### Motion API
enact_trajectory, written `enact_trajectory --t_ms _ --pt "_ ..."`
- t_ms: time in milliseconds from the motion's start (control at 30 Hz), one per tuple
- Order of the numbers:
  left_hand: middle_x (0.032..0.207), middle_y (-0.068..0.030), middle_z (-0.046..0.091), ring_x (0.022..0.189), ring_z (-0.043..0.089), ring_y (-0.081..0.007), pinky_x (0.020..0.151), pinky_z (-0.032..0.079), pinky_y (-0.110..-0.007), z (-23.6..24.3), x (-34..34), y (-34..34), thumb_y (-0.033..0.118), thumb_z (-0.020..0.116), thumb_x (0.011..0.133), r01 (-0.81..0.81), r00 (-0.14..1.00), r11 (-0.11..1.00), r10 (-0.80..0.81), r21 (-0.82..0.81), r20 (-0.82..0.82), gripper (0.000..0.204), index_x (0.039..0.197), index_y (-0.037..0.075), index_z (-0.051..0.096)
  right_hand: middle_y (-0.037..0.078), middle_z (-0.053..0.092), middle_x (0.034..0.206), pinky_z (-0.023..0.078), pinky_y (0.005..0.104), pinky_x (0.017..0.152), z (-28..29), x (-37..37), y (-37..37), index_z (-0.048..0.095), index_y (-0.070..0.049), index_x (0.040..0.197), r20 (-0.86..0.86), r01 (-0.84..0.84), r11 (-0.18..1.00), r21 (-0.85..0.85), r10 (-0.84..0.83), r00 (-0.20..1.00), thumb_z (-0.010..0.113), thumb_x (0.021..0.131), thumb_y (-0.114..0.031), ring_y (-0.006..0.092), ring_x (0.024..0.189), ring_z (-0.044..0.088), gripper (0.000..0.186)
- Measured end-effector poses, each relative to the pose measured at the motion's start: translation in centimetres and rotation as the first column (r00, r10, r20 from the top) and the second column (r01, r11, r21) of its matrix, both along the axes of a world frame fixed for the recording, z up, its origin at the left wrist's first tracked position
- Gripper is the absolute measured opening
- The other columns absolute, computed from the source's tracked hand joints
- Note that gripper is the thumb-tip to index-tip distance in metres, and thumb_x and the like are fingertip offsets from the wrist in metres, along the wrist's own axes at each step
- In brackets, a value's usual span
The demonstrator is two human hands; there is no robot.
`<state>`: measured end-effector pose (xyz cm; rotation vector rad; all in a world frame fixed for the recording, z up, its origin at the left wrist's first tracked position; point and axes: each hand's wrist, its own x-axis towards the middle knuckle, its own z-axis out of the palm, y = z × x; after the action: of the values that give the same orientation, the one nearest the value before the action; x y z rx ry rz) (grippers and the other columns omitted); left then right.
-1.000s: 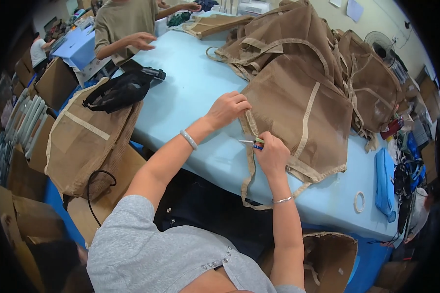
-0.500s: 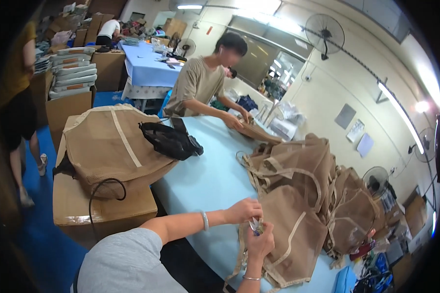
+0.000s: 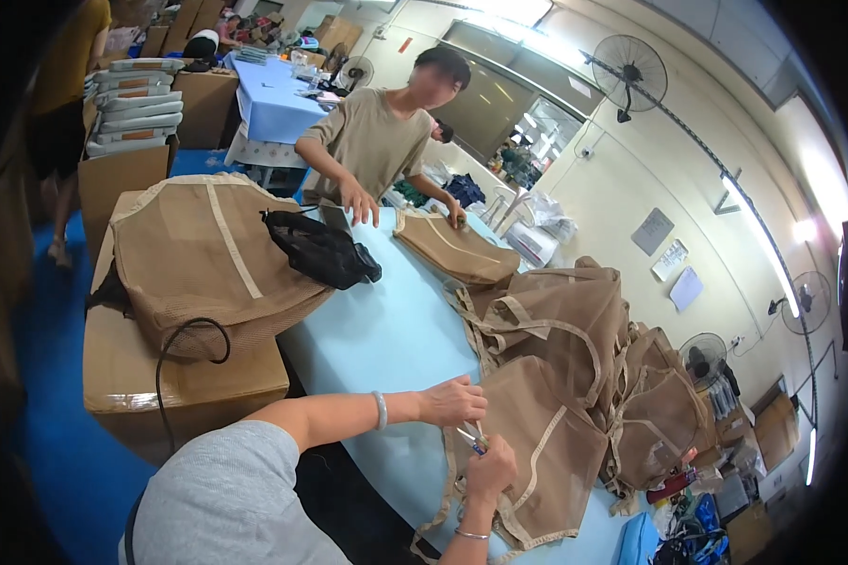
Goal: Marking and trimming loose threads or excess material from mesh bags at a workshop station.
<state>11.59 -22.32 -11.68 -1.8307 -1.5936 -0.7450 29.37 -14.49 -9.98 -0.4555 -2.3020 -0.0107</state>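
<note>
head view has swung up since a second ago: then we looked straight down on the bench, now the co-worker (image 3: 386,141) at the far end and the wall fans show. our hands have not left the work. our left hand (image 3: 452,403) pinches the pale trim of the tan mesh bag (image 3: 546,452) at the bench's near edge, and our right hand (image 3: 492,469) is closed on small snips (image 3: 473,439) just beside it, the two hands almost touching. so the trimming goes on at the same spot; only our head moved.
</note>
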Motion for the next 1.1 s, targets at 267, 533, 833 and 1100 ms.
enact_trajectory --t_ms 267,533,833,1100 --pt "0.072 -0.0023 0.054 0.071 0.057 -0.0208 0.063 0.045 -0.036 -2.9 -1.4 1.3 0.022 0.059 0.075 -0.14 0.978 0.988 0.148 0.059 -0.15 0.009 0.074 0.016 0.052 0.011 0.061 0.071 0.049 0.0463 0.059 -2.1 2.2 0.3 0.057 -0.01 0.076 0.112 0.061 0.995 0.073 -0.069 0.991 0.064 0.074 -0.009 0.0336 0.068 0.062 0.007" --pt "0.082 -0.0047 0.054 0.077 0.06 -0.0239 0.066 0.05 -0.037 -1.0 -3.8 -0.7 0.013 0.07 0.07 -0.089 0.995 0.995 0.091 -0.04 0.037 0.022 0.079 0.011 0.05 0.006 0.061 0.073 0.05 0.0386 0.062 -1.7 4.9 -0.2 0.059 -0.011 0.081 0.157 0.043 0.999 0.021 -0.046 0.987 0.069 0.076 -0.011 0.0265 0.072 0.063 0.012" --pt "0.089 -0.0058 0.051 0.082 0.061 -0.0232 0.066 0.052 -0.036 -1.2 -1.8 -1.8 0.006 0.069 0.075 -0.101 0.98 0.969 0.136 -0.225 0.144 0.027 0.088 0.008 0.046 0.005 0.062 0.075 0.049 0.0377 0.062 -2.2 8.2 1.4 0.059 -0.011 0.083 0.18 -0.046 0.998 0.037 0.038 0.983 0.069 0.075 -0.007 0.024 0.072 0.063 0.014" --pt "0.097 -0.0057 0.057 0.087 0.062 -0.0251 0.075 0.053 -0.036 -0.2 -1.9 -3.6 0.014 0.071 0.08 0.154 0.861 0.941 0.022 -0.302 0.507 0.026 0.098 0.007 0.054 0.008 0.067 0.08 0.051 0.0393 0.064 -1.5 7.8 3.4 0.064 -0.009 0.086 0.128 -0.013 0.99 -0.142 0.032 0.991 0.068 0.076 -0.008 0.0281 0.078 0.065 0.011"
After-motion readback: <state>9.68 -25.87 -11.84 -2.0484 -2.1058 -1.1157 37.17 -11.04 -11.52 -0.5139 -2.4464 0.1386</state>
